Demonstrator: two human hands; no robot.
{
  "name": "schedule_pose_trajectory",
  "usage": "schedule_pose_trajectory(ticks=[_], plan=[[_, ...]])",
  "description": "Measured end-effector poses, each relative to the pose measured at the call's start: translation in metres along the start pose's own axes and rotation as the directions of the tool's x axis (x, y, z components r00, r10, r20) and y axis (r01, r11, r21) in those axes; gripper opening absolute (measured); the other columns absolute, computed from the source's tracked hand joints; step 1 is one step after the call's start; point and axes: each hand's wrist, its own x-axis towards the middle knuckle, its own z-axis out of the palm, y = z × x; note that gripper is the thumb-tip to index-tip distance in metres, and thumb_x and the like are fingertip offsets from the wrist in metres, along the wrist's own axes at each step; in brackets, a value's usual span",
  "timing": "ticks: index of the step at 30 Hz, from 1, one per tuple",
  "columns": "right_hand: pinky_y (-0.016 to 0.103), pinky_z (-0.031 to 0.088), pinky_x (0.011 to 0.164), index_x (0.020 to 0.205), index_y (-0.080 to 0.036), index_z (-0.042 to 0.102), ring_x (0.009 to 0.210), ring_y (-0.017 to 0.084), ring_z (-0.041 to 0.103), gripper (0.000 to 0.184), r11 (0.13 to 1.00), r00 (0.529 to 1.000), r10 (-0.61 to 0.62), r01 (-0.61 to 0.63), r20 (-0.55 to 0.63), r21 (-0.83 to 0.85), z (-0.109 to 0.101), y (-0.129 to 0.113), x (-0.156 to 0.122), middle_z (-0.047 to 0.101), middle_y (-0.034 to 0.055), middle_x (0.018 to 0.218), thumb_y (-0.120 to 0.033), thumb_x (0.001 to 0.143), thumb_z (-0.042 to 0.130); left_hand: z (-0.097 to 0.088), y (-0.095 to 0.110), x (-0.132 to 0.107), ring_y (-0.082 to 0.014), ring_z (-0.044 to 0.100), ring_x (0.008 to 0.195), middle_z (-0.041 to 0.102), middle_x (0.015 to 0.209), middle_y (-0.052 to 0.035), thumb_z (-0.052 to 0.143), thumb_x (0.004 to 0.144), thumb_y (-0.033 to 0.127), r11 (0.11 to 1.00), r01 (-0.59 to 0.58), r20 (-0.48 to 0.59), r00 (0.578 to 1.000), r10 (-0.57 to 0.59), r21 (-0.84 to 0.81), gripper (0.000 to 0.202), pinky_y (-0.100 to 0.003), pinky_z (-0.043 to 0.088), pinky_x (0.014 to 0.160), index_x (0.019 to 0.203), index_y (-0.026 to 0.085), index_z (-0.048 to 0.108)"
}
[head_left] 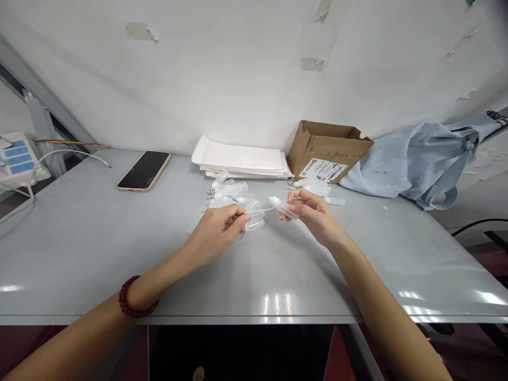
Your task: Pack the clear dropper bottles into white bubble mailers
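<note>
My right hand (311,212) is closed round a small translucent needle-tip bottle (286,208), tilted so its thin metal needle points up and left. A thin white strap (269,209) runs from near the bottle's neck to my left hand (224,226), whose thumb and forefinger pinch its other end. The very tip of that end is hidden by my fingers. Just behind my left hand lies a loose pile of similar bottles (234,188). Past my right hand, a second group of bottles (315,185) lies in front of the cardboard box.
An open cardboard box (329,151) with a label stands at the back right of the grey table (119,248). A stack of white sheets or packets (242,159) lies beside it. A phone (145,170) rests at back left, light blue cloth (413,159) at right.
</note>
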Motion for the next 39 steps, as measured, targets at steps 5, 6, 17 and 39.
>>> schedule_pose_trajectory(ticks=[5, 6, 17, 39], plan=[[0.031, 0.039, 0.074, 0.085, -0.023, 0.052, 0.069, 0.015, 0.057, 0.007, 1.0, 1.0, -0.01, 0.01, -0.015, -0.009, 0.0, 0.0, 0.0, 0.067, -0.0007, 0.07, -0.026, 0.083, 0.057, 0.0, 0.0, -0.002, -0.012, 0.056, 0.061, 0.065, 0.073, -0.0008, 0.06, 0.082, 0.039, 0.999, -0.014, 0.007, 1.0, 0.015, -0.036, 0.027, -0.022, 0.045, 0.055, 0.095, 0.016, 0.065], [0.031, 0.04, 0.074, 0.085, -0.023, 0.052, 0.069, 0.015, 0.056, 0.007, 1.0, 1.0, -0.009, 0.009, -0.016, -0.011, 0.0, 0.0, 0.0, 0.067, -0.0008, 0.07, -0.026, 0.083, 0.057, 0.0, 0.0, -0.002, -0.0119, 0.056, 0.061, 0.065, 0.072, -0.0006, 0.061, 0.081, 0.04, 0.999, -0.023, 0.01, 1.0, 0.023, -0.031, 0.027, -0.022, 0.045, 0.055, 0.094, 0.016, 0.065], [0.032, 0.039, 0.073, 0.085, -0.022, 0.054, 0.067, 0.015, 0.054, 0.006, 0.998, 0.999, -0.036, 0.034, -0.036, -0.049, -0.001, 0.001, 0.001, 0.064, -0.0011, 0.067, -0.026, 0.082, 0.056, -0.002, 0.001, -0.002, -0.0093, 0.05, 0.053, 0.063, 0.068, 0.0003, 0.049, 0.089, 0.033, 0.998, -0.024, 0.0, 1.0, 0.024, -0.061, 0.024, -0.02, 0.04, 0.051, 0.082, 0.017, 0.064], [0.031, 0.04, 0.07, 0.087, -0.02, 0.064, 0.067, 0.014, 0.05, 0.015, 0.993, 0.998, -0.024, 0.03, 0.056, -0.112, 0.012, -0.003, -0.003, 0.061, 0.0, 0.067, -0.031, 0.088, 0.054, 0.0, -0.002, -0.002, -0.0101, 0.046, 0.055, 0.062, 0.067, 0.0, 0.046, 0.091, 0.031, 0.995, -0.101, 0.103, 0.99, 0.098, 0.021, 0.03, -0.023, 0.034, 0.051, 0.081, 0.016, 0.069]])
